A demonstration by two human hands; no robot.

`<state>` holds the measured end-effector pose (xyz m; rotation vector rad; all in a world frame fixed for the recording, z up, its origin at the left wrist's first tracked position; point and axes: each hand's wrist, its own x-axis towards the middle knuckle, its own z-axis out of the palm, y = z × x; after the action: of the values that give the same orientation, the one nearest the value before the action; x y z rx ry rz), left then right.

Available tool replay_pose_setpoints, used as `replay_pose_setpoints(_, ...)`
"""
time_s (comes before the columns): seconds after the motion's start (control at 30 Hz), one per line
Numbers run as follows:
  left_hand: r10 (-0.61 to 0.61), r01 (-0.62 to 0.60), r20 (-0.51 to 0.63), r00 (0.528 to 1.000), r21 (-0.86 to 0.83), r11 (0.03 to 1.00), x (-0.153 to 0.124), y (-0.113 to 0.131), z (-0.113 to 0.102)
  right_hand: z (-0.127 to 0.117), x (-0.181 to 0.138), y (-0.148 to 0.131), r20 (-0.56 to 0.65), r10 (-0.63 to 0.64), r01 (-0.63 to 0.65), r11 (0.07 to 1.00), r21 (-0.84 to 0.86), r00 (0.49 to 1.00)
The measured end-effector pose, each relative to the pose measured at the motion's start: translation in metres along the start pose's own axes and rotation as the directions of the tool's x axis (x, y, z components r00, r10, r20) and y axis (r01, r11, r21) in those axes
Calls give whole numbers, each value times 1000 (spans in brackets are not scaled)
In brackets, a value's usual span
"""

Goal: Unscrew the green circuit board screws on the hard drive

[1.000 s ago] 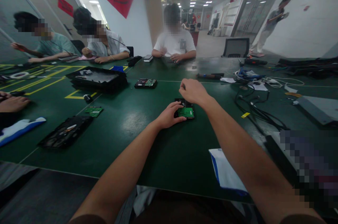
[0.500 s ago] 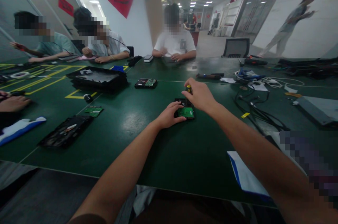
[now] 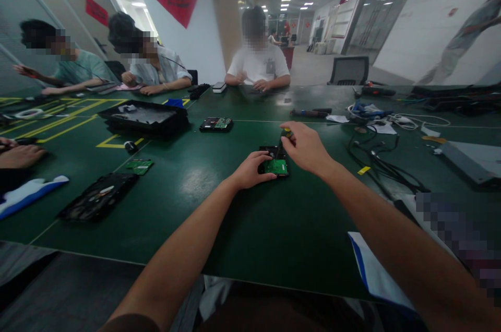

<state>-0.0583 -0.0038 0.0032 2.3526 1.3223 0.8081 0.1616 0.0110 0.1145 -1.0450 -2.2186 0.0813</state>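
A hard drive (image 3: 276,167) with a green circuit board facing up lies on the dark green table in front of me. My left hand (image 3: 251,169) grips its left side, fingers over the far part and thumb at the near edge. A screwdriver (image 3: 286,137) with a black and yellow handle is held in my right hand (image 3: 307,147). Its shaft points down at the drive's upper part, beside the board; exactly where the tip rests is too small to tell.
Another hard drive (image 3: 216,123) lies farther off, left of centre. To the left are a black tray (image 3: 144,117), a loose green circuit board (image 3: 140,166) and a black casing (image 3: 97,196). Black cables (image 3: 385,167) and a grey metal box (image 3: 475,162) lie right. Several people sit around the table.
My right hand has shifted slightly right and down, and the screwdriver's shaft now shows over the drive. My left hand and the drive stay put. A walking person has moved right.
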Motion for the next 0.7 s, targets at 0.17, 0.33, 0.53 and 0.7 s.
replay_pose_setpoints(0.17, 7, -7, -10, 1000, 7, 1000, 0, 0, 1, -3, 3, -2, 19, -13, 13, 1000, 11, 1000)
replay_pose_setpoints(0.33, 2, -3, -12, 1000, -7, 1000, 0, 1, -1, -3, 13, 0, 23, -37, 38, 998, -57, 999)
replay_pose_setpoints(0.53, -16, 16, 19, 1000, -15, 1000, 2, 1, 0, 2, 20, 7, -41, 38, -42, 991, -125, 998)
replay_pose_setpoints(0.7, -10, 11, 44, 999, -23, 1000, 5, 2, 4, -4, 16, 10, 9, 53, -52, 996, -66, 999)
